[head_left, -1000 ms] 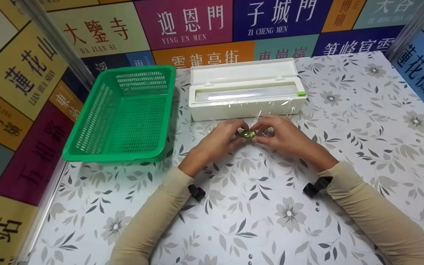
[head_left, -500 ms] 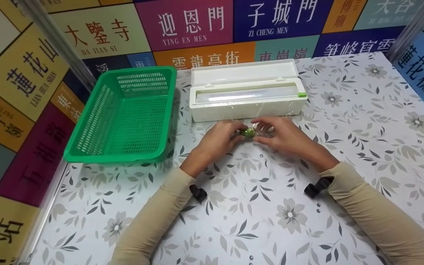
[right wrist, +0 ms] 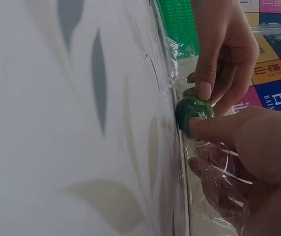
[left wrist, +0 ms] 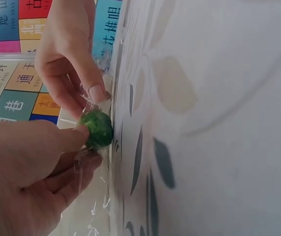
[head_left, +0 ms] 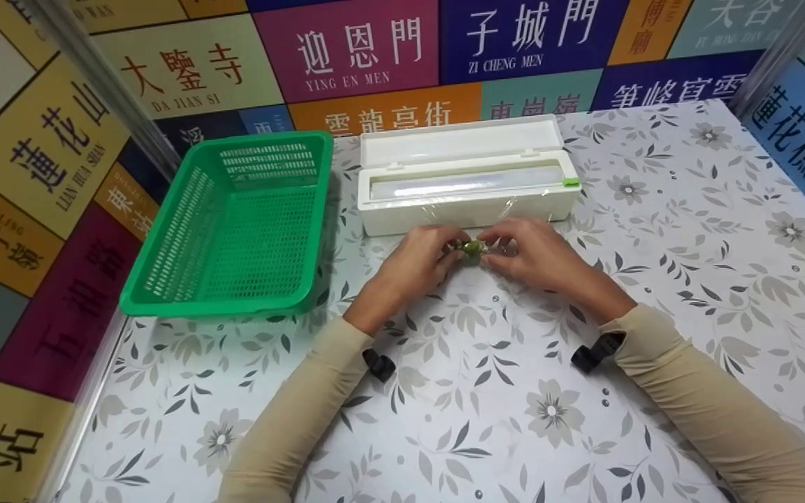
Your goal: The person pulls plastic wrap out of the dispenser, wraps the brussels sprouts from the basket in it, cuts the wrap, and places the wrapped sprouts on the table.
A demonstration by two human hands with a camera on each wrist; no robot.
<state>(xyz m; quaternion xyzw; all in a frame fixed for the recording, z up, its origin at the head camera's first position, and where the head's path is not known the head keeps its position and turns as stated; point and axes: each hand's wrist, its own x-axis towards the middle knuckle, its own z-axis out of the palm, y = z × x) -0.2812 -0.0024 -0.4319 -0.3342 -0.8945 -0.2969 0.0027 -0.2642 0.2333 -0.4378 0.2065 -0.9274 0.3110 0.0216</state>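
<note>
A small round green item [head_left: 473, 249], glossy with cling film [right wrist: 224, 172] around it, sits between both hands close over the table. It looks like a small vegetable; I cannot tell its kind. My left hand [head_left: 413, 258] pinches its left side between thumb and fingers. On the opposite side, my right hand [head_left: 542, 255] has its thumb [right wrist: 214, 127] on the green item, with curled fingers among crumpled film. In the left wrist view, the green item [left wrist: 98, 129] shows dark green with paler streaks. Clear film stretches from the hands toward the white box [head_left: 472, 216].
Behind the hands, the white film box has its lid [head_left: 462, 143] raised and a film roll [head_left: 469, 183] inside. A green slider [head_left: 571, 182] sits at its right end. Left of it stands a green basket [head_left: 221, 307]. Lettered panels [head_left: 367, 49] wall the table.
The right fingers let go of a lifted peak of film, spread a little, then came back in against the green item. The left hand stayed at its side throughout.
</note>
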